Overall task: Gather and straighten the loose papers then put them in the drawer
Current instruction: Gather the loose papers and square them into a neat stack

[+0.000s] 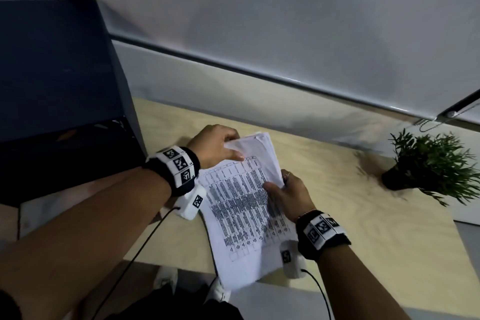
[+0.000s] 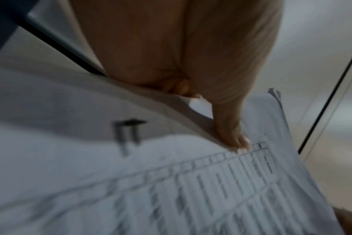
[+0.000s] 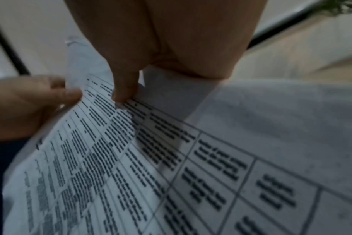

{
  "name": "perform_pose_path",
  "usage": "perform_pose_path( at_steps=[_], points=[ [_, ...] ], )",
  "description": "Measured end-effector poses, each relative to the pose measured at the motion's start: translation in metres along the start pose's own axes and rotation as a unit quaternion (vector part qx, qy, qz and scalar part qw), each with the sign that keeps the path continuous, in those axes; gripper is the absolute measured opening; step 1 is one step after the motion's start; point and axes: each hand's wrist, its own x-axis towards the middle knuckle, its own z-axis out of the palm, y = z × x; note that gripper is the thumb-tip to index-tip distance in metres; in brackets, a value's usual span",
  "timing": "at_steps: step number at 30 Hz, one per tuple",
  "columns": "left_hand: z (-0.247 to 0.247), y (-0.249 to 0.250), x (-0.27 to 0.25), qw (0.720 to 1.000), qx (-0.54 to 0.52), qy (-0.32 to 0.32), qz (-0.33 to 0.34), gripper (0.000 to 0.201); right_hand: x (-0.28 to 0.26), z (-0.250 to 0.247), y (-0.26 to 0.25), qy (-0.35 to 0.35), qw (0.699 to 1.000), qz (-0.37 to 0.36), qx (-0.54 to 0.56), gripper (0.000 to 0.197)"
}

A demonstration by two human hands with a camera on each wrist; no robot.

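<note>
A stack of white papers [image 1: 241,205] printed with tables is held above the light wooden desk [image 1: 363,215], its top sheet facing up. My left hand [image 1: 220,148] grips the far left corner, thumb on top and fingers curled under; the left wrist view shows the thumb [image 2: 229,127] pressed on the papers [image 2: 171,190]. My right hand [image 1: 283,189] pinches the right edge, thumb on the print, as the right wrist view shows with the thumb [image 3: 123,89] on the papers [image 3: 151,159]. The sheets sit unevenly, with edges fanned at the far end. No drawer can be made out.
A dark blue cabinet [image 1: 59,80] stands at the left end of the desk. A small potted plant [image 1: 431,166] sits at the right. Behind the desk runs a pale wall with a window blind [image 1: 285,21]. Cables hang from both wrist cameras.
</note>
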Motion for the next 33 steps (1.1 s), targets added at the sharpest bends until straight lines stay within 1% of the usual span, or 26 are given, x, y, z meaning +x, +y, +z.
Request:
perform_pose_path(
  at_steps=[1,2,3,4,5,6,8,9,10,11,12,13,14,15,17,18,19,20,22,23,25,27,29,30,31,33],
  points=[
    [0.002,-0.008,-0.003,0.998,0.018,0.057,-0.016,0.033,-0.002,-0.002,0.002,0.006,0.999,0.018,0.049,0.017],
    [0.003,-0.014,-0.008,0.991,0.034,0.123,-0.032,0.046,-0.003,-0.004,0.005,0.019,0.996,0.034,0.08,0.015],
    [0.007,-0.023,-0.013,0.981,0.027,0.186,-0.05,0.062,-0.003,-0.008,0.01,0.038,0.994,0.047,0.093,0.013],
    [0.013,-0.03,-0.019,0.971,-0.016,0.227,-0.073,0.076,-0.004,-0.012,0.015,0.059,0.991,0.056,0.102,0.013],
    [0.019,-0.033,-0.026,0.964,-0.087,0.226,-0.106,0.082,-0.003,-0.014,0.02,0.076,0.988,0.067,0.12,0.014],
    [0.028,-0.035,-0.032,0.958,-0.172,0.188,-0.131,0.081,-0.002,-0.014,0.026,0.089,0.981,0.084,0.148,0.016],
    [0.052,-0.038,-0.04,0.931,-0.319,0.072,-0.164,0.063,0.001,-0.008,0.03,0.104,0.971,0.108,0.188,0.019],
    [0.063,-0.037,-0.043,0.92,-0.35,0.046,-0.171,0.051,0.006,-0.003,0.034,0.112,0.968,0.114,0.193,0.02],
    [0.072,-0.038,-0.042,0.918,-0.356,0.045,-0.169,0.044,0.009,0.001,0.037,0.121,0.969,0.122,0.177,0.019],
    [0.077,-0.044,-0.039,0.926,-0.33,0.052,-0.176,0.038,0.013,0.006,0.041,0.127,0.973,0.126,0.148,0.02],
    [0.079,-0.05,-0.038,0.936,-0.279,0.069,-0.203,0.033,0.017,0.011,0.049,0.126,0.976,0.136,0.113,0.028],
    [0.081,-0.059,-0.037,0.946,-0.211,0.077,-0.235,0.035,0.019,0.017,0.055,0.115,0.977,0.155,0.089,0.042],
    [0.083,-0.068,-0.037,0.95,-0.145,0.07,-0.267,0.044,0.019,0.024,0.06,0.097,0.976,0.179,0.075,0.052],
    [0.085,-0.073,-0.037,0.952,-0.097,0.057,-0.284,0.052,0.018,0.032,0.066,0.077,0.977,0.191,0.048,0.053],
    [0.093,-0.073,-0.035,0.96,-0.043,0.022,-0.275,0.055,0.016,0.048,0.07,0.06,0.98,0.19,-0.019,0.049],
    [0.095,-0.071,-0.033,0.965,-0.028,0.013,-0.26,0.053,0.017,0.054,0.074,0.056,0.98,0.189,-0.038,0.056],
    [0.093,-0.067,-0.034,0.969,-0.029,0.017,-0.247,0.054,0.018,0.057,0.075,0.055,0.979,0.194,-0.031,0.062],
    [0.092,-0.067,-0.033,0.969,-0.032,0.025,-0.246,0.053,0.019,0.057,0.077,0.057,0.978,0.198,-0.022,0.062],
    [0.088,-0.071,-0.032,0.961,-0.013,0.029,-0.274,0.045,0.021,0.054,0.083,0.066,0.978,0.196,-0.035,0.053],
    [0.088,-0.073,-0.034,0.959,0.0,0.016,-0.284,0.045,0.019,0.054,0.085,0.075,0.977,0.197,-0.043,0.052],
    [0.09,-0.076,-0.037,0.951,0.027,-0.009,-0.308,0.05,0.015,0.056,0.082,0.102,0.974,0.201,-0.001,0.051],
    [0.089,-0.073,-0.039,0.946,0.04,-0.009,-0.322,0.053,0.011,0.053,0.072,0.117,0.973,0.196,0.023,0.034],
    [0.083,-0.064,-0.035,0.945,-0.004,0.019,-0.325,0.052,0.01,0.041,0.052,0.131,0.976,0.174,0.019,0.014],
    [0.076,-0.054,-0.034,0.947,-0.06,0.046,-0.312,0.05,0.01,0.034,0.04,0.147,0.977,0.15,0.023,0.012],
    [0.069,-0.043,-0.03,0.949,-0.122,0.079,-0.278,0.047,0.011,0.026,0.028,0.17,0.978,0.116,0.032,0.013],
    [0.052,-0.021,-0.025,0.949,-0.231,0.151,-0.15,0.032,0.01,0.011,0.0,0.223,0.971,0.03,0.076,0.014]
  ],
)
